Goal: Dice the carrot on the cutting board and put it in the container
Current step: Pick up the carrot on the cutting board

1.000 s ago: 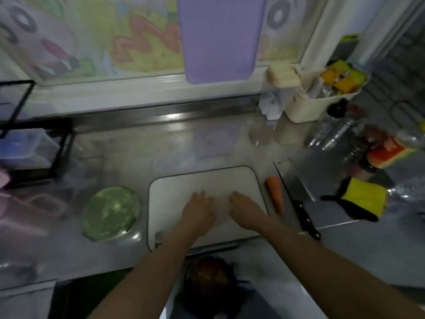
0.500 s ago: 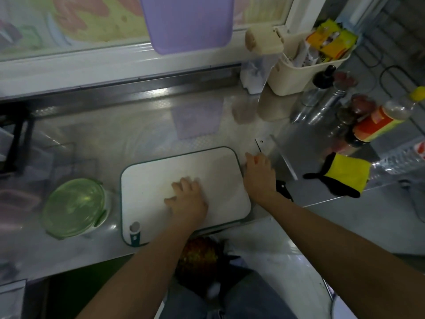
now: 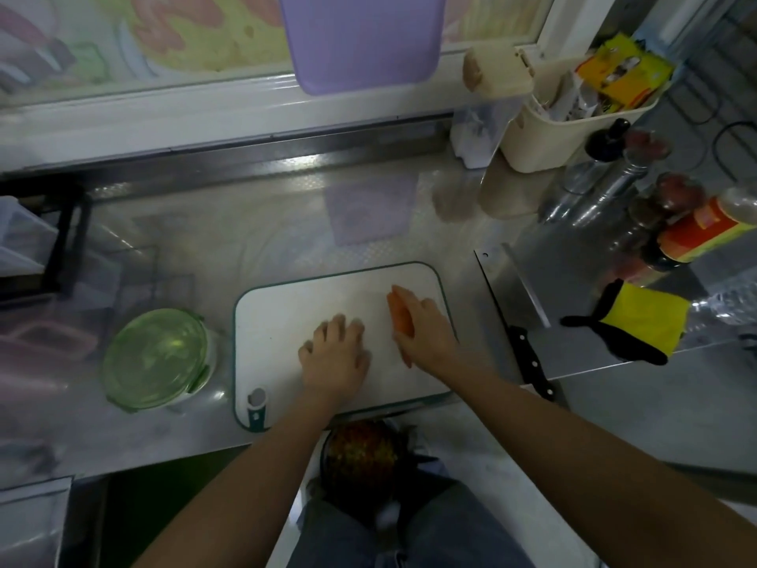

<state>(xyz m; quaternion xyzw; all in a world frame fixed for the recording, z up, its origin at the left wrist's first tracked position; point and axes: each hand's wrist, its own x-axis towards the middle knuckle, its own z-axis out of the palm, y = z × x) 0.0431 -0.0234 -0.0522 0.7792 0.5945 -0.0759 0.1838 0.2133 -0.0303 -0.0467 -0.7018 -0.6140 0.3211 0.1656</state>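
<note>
A white cutting board (image 3: 286,313) with a green rim lies on the steel counter in front of me. My right hand (image 3: 426,334) holds an orange carrot (image 3: 400,317) over the board's right part, fingers curled round it. Flat on the middle of the board rests my left hand (image 3: 336,356), fingers spread. A round container with a green clip-on lid (image 3: 157,356) stands just left of the board. A black-handled knife (image 3: 516,334) lies on the counter right of the board, blade pointing away from me.
A yellow and black cloth (image 3: 639,325) lies at the right. Bottles (image 3: 696,235) and a cream caddy (image 3: 573,129) crowd the back right corner. A black rack (image 3: 61,239) stands at the left. A purple board (image 3: 360,38) hangs on the window behind.
My right hand went to the carrot beside the board, took hold of it and brought it onto the board. My left hand stayed on the board.
</note>
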